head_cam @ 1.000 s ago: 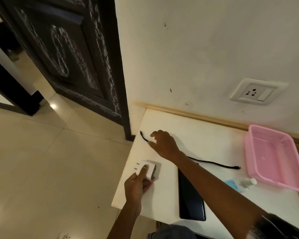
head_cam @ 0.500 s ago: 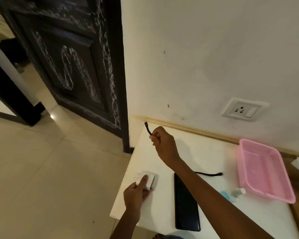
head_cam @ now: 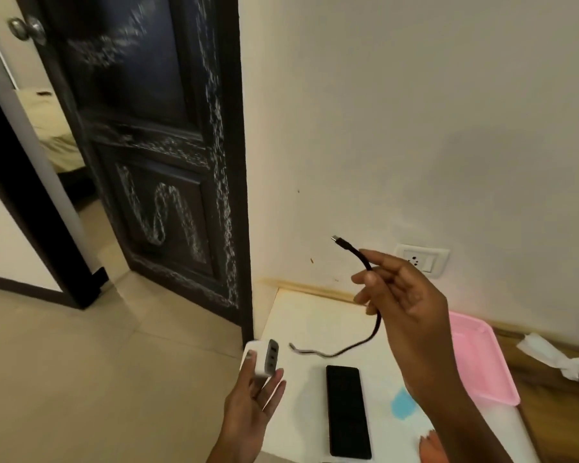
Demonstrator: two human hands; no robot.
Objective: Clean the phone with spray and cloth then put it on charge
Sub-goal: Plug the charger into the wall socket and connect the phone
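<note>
My right hand [head_cam: 405,302] pinches the limp, light black charging cable [head_cam: 375,324] near its plug; my left hand [head_cam: 251,402] grips the rigid white charger block [head_cam: 264,360] above the white table's [head_cam: 308,315] left edge.

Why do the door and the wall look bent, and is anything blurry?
Head view: the wide-angle lens bows the door and wall near the edges. The cable's loose end on the table is smeared by motion; the charger in the left hand and the phone look sharper. Warm, dim light; soft shadow by the right hand.
</note>
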